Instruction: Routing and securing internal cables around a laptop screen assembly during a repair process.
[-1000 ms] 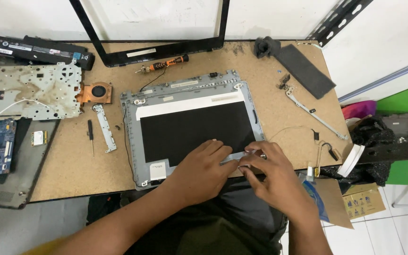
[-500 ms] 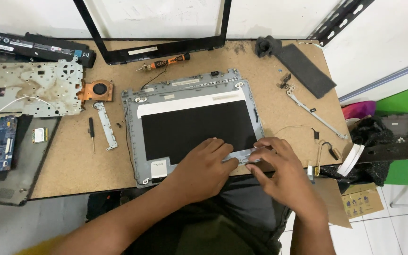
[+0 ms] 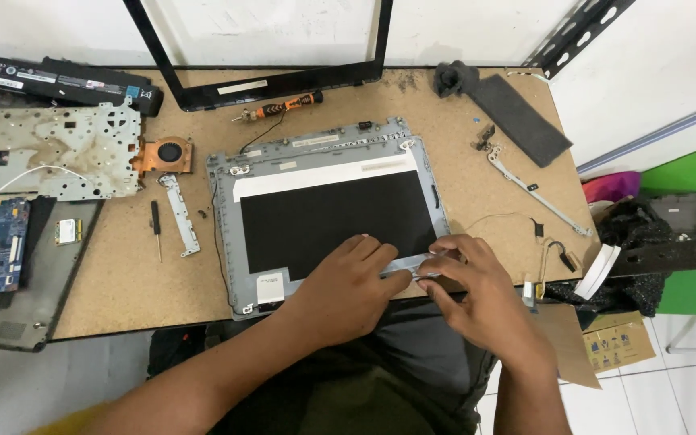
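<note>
Particleboard bench top [image 3: 461,185] fills the view, littered with laptop parts. Nearest, the left hand [image 3: 346,290] presses flat, fingers spread, on the near edge of the grey laptop lid shell [image 3: 324,153]. Just right of it, the right hand [image 3: 477,294] pinches a thin silvery strip [image 3: 412,263], lying left-to-right along that edge; its far end is hidden under the fingers. Farther back lie an orange-handled screwdriver [image 3: 283,105] and a black bezel frame [image 3: 275,82].

A particleboard table [image 3: 122,282] stands against a white wall [image 3: 283,24], white-tiled floor [image 3: 686,395] beside it.
</note>
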